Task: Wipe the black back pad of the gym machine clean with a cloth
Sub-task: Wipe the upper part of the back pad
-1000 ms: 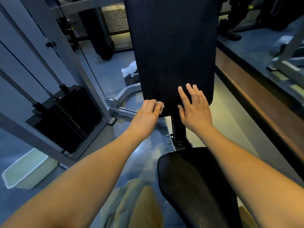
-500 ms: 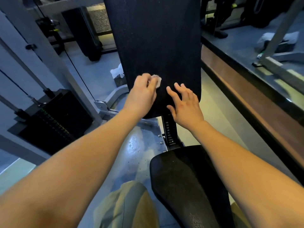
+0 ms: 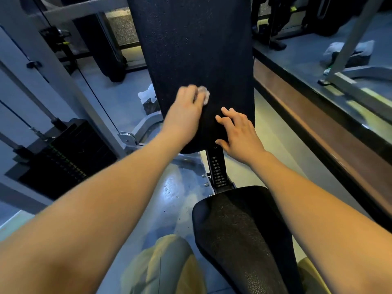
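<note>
Mostly the cloth (image 3: 204, 94) is hidden: only a pale, blurred wad shows past the fingertips of the left grip (image 3: 185, 111), which seems to curl over it and press it to the back pad (image 3: 191, 49). Just right of and below it, the right grip (image 3: 241, 132) lies spread and relaxed, fingers touching the pad's lower part, thumb near its bottom edge. The pad's top is cut off; bare black surface runs up above both grips.

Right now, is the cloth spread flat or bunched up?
Bunched up. Only a small crumpled wad of cloth shows past the left hand, which presses it on the back pad.
</note>
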The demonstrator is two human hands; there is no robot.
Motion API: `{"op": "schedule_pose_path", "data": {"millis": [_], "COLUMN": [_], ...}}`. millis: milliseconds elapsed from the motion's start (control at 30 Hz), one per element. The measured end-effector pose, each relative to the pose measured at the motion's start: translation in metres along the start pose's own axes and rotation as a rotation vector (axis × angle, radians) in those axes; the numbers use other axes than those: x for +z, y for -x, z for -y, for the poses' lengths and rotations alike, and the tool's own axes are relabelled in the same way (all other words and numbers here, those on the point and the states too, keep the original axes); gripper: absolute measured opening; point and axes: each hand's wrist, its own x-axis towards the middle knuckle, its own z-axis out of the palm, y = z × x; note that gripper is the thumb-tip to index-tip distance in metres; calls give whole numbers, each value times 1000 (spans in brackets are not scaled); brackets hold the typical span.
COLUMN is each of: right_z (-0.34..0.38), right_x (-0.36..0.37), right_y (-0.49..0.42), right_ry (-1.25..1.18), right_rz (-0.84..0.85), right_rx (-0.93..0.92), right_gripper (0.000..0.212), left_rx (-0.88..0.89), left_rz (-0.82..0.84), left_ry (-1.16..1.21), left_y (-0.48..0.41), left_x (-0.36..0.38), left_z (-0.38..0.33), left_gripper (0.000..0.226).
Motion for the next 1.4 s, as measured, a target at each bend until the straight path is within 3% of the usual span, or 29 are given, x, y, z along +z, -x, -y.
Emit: {"op": "schedule_pose_path", "data": {"millis": [100,200,333,433,533,700,900,1033,1100,1200,1267,1333,1400], "right_z": [0,2,7,9,13,31,43,45,35,22,15,11,7], "right_x": [-3,-10,-23,-38,-52,-68,-81,-92,-99,-120,-133,-137,-125], "right_y": [1,3,5,3,2,2,-8,-23,-40,-65,-82,-96,-104], "right_ry": [-4,9,-29,-168,-332,-446,-654,-718,-568,-474,-434,-327,-137], "right_rz": [16,47,118,165,114,63,58,6,-97,-373,-538,-566,-468], "right_rx": [-6,-28,-28,-9,-42,-117,-28,49,84,163,204,231,159], "right_gripper": [73,74,74,70,63,32,32,18,20,14,18,20,23], "left_rx": [68,174,-7,-220,-342,-379,-458,-466,-406,-168,-34,-15,-28], "left_rz": [150,281,390,296,254,290,178,192,123,-90,-113,-98,-145], "left_ry": [57,-16,187,374,486,763,996,1085,991,517,247,93,-63], "left_y": [54,85,66,40,30,24,11,-9,-26,-56,-73,-83,-84], "left_x": [23,30,15,-9,-30,-46,-61,-67,-71,-75,-68,-52,-30], "left_z": [-17,-25,-20,-13,-11,-16,-14,-9,-5,14,29,39,40], "left_gripper": [39,61,43,36,48,53,46,36,24,15,16,20,27]}}
